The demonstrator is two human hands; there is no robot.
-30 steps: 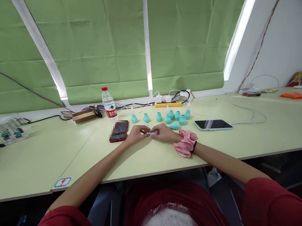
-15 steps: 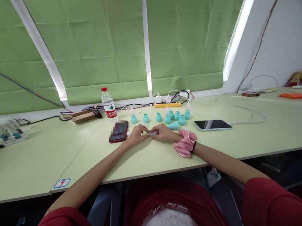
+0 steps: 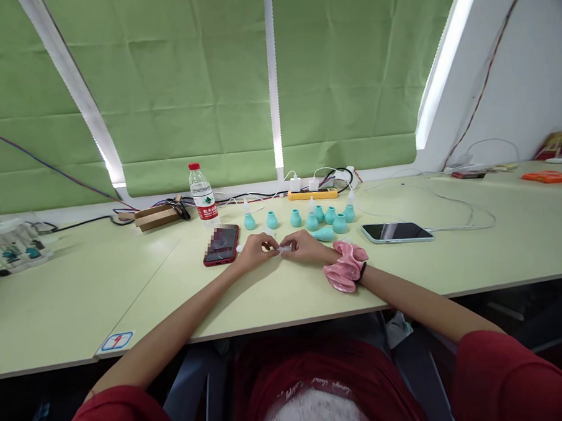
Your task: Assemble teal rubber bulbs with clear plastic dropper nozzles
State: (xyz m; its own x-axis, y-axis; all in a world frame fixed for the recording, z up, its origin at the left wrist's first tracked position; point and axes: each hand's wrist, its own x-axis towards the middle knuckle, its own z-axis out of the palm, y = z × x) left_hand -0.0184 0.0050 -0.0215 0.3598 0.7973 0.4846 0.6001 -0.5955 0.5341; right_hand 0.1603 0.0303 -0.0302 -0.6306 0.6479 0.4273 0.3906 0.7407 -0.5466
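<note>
Between my two hands is a small clear plastic piece (image 3: pixel 285 248), partly covered by fingers; its exact kind I cannot make out. My right hand (image 3: pixel 303 246) pinches it from the right, a pink scrunchie (image 3: pixel 343 269) round the wrist. From the left, the fingertips of my left hand (image 3: pixel 255 251) are pinched at the piece's other end. Just behind the hands stand several turquoise rubber bulbs (image 3: pixel 295 218), some topped with a clear nozzle (image 3: pixel 311 204). One turquoise bulb (image 3: pixel 324 234) lies on its side by my right hand.
A red-cased phone (image 3: pixel 222 245) lies left of my hands, a water bottle (image 3: pixel 203 195) behind it. Another phone (image 3: pixel 396 233) with a white cable lies to the right. A yellow power strip (image 3: pixel 312 194) and an open cardboard box (image 3: pixel 157 217) sit along the wall.
My left fingertips have shifted slightly at the clear piece, with the thumb and forefinger a little differently placed. My right hand stays nearly still.
</note>
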